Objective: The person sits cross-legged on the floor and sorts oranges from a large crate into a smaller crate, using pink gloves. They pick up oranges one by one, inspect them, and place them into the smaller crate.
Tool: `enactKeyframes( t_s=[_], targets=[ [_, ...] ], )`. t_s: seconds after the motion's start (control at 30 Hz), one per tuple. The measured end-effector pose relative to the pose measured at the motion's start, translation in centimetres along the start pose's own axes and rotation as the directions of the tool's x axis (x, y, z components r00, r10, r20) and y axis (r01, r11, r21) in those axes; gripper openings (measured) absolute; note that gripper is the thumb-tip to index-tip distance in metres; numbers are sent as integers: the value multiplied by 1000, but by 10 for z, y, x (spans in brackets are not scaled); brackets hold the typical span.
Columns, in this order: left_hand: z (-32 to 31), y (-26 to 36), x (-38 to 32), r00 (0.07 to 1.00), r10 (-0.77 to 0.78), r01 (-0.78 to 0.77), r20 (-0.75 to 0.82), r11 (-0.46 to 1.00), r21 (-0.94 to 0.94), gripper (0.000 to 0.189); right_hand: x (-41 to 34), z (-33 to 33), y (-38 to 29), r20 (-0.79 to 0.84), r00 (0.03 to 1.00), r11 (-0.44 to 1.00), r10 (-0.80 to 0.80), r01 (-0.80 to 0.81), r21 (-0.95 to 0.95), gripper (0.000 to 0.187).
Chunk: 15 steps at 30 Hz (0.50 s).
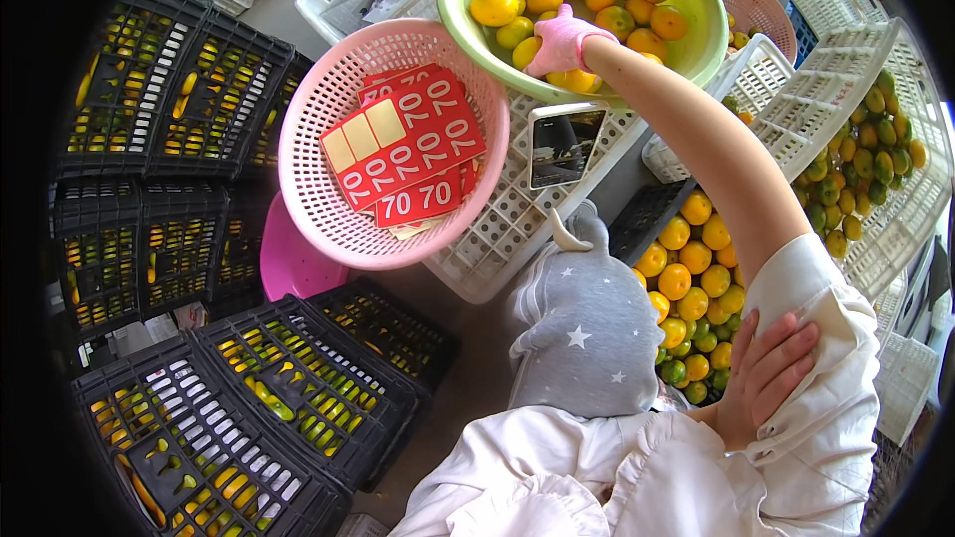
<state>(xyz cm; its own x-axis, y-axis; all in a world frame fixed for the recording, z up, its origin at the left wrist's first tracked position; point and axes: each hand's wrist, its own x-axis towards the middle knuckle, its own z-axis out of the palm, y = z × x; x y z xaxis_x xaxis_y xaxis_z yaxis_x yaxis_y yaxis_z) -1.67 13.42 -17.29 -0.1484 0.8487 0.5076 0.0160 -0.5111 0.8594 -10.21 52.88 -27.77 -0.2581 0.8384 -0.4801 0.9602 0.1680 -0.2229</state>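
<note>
My right hand (567,41), in a pink glove, reaches into a pale green plastic tub (705,52) of orange and yellow-green citrus fruits (541,0). Its fingers touch a yellow-green fruit (526,52) near the tub's front wall; whether they grip it is hidden. Across my body, my bare left hand (772,373) is wrapped around the rolled-up white sleeve (806,283) of my right arm. A grey star-print cloth (574,343) covers my lap. Left of the tub, a pink perforated basket (321,216) contains red cards printed with numerals (414,134).
A white-framed device with a dark screen (567,145) lies on a perforated white crate (485,261). Black crates of fruit (283,380) are stacked at left. Oranges (694,261) fill a black crate beside my right arm. White baskets (843,97), one with small green-orange fruits (869,156), stand at right.
</note>
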Motion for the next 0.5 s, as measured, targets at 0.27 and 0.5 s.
enactKeyframes(
  t_s=[0.27,0.5],
  targets=[
    [-12,12,12,963,182,-182,200,983,-20,37,-71,-41,55,-223,974,458,-36,215,863,69],
    [4,11,-13,716,502,-523,485,846,-103,41,-289,-38,118,-339,932,-326,-131,283,902,59]
  ],
)
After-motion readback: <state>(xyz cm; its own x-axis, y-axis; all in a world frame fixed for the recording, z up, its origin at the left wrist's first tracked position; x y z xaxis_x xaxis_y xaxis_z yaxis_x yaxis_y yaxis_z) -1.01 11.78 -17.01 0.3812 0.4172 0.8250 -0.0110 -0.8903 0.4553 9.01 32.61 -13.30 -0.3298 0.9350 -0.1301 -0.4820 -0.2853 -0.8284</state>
